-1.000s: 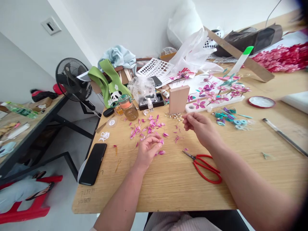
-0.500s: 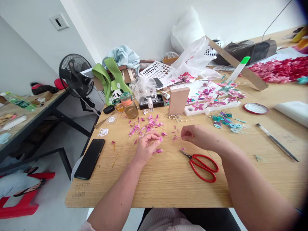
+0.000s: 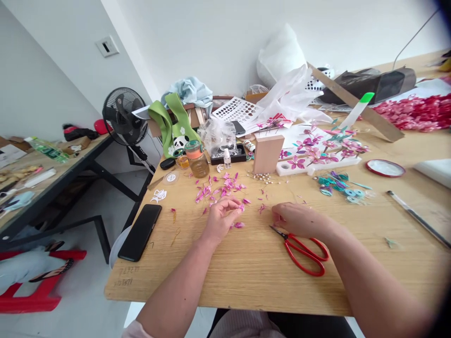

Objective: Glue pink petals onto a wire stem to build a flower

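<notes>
My left hand (image 3: 222,219) is closed in a pinch over the table, with a small pink petal (image 3: 241,207) between thumb and fingertips. Just below those fingers lies another loose pink petal (image 3: 239,225). Beyond the hand spreads a scatter of pink petals (image 3: 227,184). My right hand (image 3: 298,218) is low at the tabletop with its fingers curled down; whatever they pinch, if anything, is hidden. Red-handled scissors (image 3: 306,253) lie beside and partly under this hand, tips pointing left.
A wooden block (image 3: 268,155) stands behind, with pearly-headed stamens (image 3: 264,177) at its foot. Finished pink flowers (image 3: 313,152) stick in a white foam strip. Elsewhere are a black phone (image 3: 140,232), a drink bottle (image 3: 197,162), a pen (image 3: 417,217) and teal pieces (image 3: 333,183).
My right hand has come down and nearer to me, to the table by the scissors. My left hand keeps its pinch on the petal. The whole view has shifted slightly.
</notes>
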`<state>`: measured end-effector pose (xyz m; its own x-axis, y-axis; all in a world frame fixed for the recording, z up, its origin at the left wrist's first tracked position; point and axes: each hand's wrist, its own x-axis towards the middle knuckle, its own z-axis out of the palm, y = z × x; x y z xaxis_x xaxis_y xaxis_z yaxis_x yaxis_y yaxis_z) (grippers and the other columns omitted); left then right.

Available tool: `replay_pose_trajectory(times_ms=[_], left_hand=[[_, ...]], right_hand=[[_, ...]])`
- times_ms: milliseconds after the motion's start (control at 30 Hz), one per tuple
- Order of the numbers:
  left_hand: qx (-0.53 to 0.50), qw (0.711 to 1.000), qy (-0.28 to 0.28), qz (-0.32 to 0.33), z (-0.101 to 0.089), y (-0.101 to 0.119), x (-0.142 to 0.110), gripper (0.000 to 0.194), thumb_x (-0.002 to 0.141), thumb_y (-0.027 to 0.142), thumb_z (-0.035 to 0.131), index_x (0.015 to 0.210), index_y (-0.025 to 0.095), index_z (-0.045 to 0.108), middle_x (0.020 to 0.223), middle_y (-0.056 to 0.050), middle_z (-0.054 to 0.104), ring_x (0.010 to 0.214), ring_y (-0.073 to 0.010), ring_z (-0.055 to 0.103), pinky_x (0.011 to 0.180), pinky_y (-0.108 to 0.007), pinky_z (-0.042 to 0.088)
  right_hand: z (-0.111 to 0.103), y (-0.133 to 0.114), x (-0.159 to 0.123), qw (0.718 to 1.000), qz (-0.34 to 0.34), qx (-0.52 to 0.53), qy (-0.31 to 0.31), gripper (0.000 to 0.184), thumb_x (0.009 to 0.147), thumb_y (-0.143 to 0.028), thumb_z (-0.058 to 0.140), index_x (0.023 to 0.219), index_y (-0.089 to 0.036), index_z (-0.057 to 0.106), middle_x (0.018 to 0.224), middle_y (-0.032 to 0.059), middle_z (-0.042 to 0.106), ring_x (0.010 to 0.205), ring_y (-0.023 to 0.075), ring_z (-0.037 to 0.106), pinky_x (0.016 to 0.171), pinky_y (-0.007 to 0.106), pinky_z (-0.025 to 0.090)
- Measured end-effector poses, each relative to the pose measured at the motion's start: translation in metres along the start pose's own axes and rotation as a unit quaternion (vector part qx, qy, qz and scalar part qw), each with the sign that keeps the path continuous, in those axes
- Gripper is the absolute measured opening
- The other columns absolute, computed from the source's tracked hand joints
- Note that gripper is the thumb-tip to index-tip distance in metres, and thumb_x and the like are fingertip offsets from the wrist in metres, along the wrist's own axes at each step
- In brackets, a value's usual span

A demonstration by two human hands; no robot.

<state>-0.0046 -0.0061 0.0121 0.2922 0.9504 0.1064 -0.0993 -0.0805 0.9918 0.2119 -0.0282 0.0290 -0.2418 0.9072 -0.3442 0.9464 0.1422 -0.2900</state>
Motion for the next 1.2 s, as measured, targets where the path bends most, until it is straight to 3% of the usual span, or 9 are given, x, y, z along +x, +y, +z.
replay_pose_trajectory(times_ms=[200, 367, 533, 633, 700, 800, 967, 1200], left_hand=[[-0.036, 0.999, 0.014, -0.029, 0.001, 0.002, -0.001, 0.012, 0.066, 0.025, 0.071, 0.062, 0.016, 0.063, 0.086, -0.005, 0.062, 0.088, -0.0181, 0.056, 0.088, -0.041, 0.047], [-0.054, 0.997, 0.03, -0.04, 0.0, 0.002, 0.001, 0.015, 0.065, 0.028, 0.072, 0.061, 0.016, 0.065, 0.083, -0.004, 0.063, 0.084, -0.018, 0.056, 0.086, -0.041, 0.048], [-0.077, 0.995, 0.043, -0.042, 0.001, 0.003, 0.002, 0.016, 0.062, 0.028, 0.075, 0.061, 0.016, 0.065, 0.083, -0.005, 0.063, 0.083, -0.018, 0.056, 0.087, -0.04, 0.046], [-0.078, 0.995, 0.055, -0.036, 0.0, 0.003, 0.003, 0.015, 0.062, 0.027, 0.074, 0.061, 0.016, 0.065, 0.082, -0.004, 0.062, 0.082, -0.0177, 0.056, 0.086, -0.039, 0.044], [-0.075, 0.995, 0.057, -0.037, -0.001, 0.002, 0.004, 0.014, 0.062, 0.027, 0.074, 0.061, 0.016, 0.064, 0.082, -0.004, 0.062, 0.082, -0.0176, 0.055, 0.085, -0.038, 0.044], [-0.071, 0.995, 0.052, -0.038, -0.002, 0.001, 0.004, 0.014, 0.063, 0.026, 0.073, 0.061, 0.016, 0.064, 0.083, -0.004, 0.062, 0.082, -0.0175, 0.055, 0.083, -0.037, 0.044], [-0.072, 0.996, 0.047, -0.037, -0.003, 0.002, 0.004, 0.01, 0.064, 0.023, 0.071, 0.061, 0.016, 0.064, 0.083, -0.003, 0.062, 0.082, -0.0162, 0.055, 0.081, -0.033, 0.042], [-0.075, 0.995, 0.056, -0.039, -0.003, 0.002, 0.005, 0.009, 0.062, 0.021, 0.071, 0.061, 0.015, 0.065, 0.083, -0.003, 0.062, 0.082, -0.0158, 0.055, 0.078, -0.03, 0.041]], right_hand=[[-0.004, 0.004, -0.001, 1.0, 0.005, 0.012, 0.022, 0.013, 0.075, -0.011, 0.054, 0.064, -0.019, 0.056, 0.07, 0.0069, 0.064, 0.064, 0.0201, 0.056, 0.057, 0.029, 0.036], [-0.023, -0.004, 0.008, 0.978, -0.03, 0.153, 0.138, 0.011, 0.074, -0.02, 0.053, 0.063, -0.02, 0.051, 0.058, 0.0007, 0.056, 0.054, 0.0148, 0.047, 0.051, 0.027, 0.033], [-0.03, -0.029, 0.018, 0.905, -0.092, 0.39, 0.141, 0.014, 0.07, -0.032, 0.061, 0.069, -0.02, 0.054, 0.055, -0.003, 0.051, 0.051, 0.0125, 0.045, 0.046, 0.025, 0.034], [-0.019, -0.037, 0.021, 0.835, -0.122, 0.523, 0.123, 0.022, 0.071, -0.031, 0.063, 0.087, -0.02, 0.055, 0.06, -0.0034, 0.054, 0.055, 0.0133, 0.047, 0.049, 0.025, 0.038], [-0.01, -0.037, 0.023, 0.807, -0.124, 0.562, 0.128, 0.022, 0.073, -0.032, 0.064, 0.089, -0.02, 0.057, 0.062, -0.0028, 0.055, 0.057, 0.0126, 0.048, 0.051, 0.025, 0.038], [0.001, -0.033, 0.027, 0.794, -0.105, 0.585, 0.125, 0.02, 0.074, -0.036, 0.067, 0.081, -0.017, 0.063, 0.067, 0.0001, 0.059, 0.059, 0.0118, 0.049, 0.053, 0.024, 0.037], [0.005, -0.029, 0.032, 0.769, -0.098, 0.623, 0.108, 0.033, 0.07, -0.042, 0.074, 0.089, -0.016, 0.068, 0.076, 0.004, 0.065, 0.067, 0.0145, 0.055, 0.059, 0.027, 0.04], [0.006, -0.032, 0.034, 0.766, -0.09, 0.62, 0.143, 0.042, 0.06, -0.05, 0.079, 0.083, -0.018, 0.067, 0.072, 0.0035, 0.065, 0.066, 0.0166, 0.057, 0.06, 0.029, 0.042]])
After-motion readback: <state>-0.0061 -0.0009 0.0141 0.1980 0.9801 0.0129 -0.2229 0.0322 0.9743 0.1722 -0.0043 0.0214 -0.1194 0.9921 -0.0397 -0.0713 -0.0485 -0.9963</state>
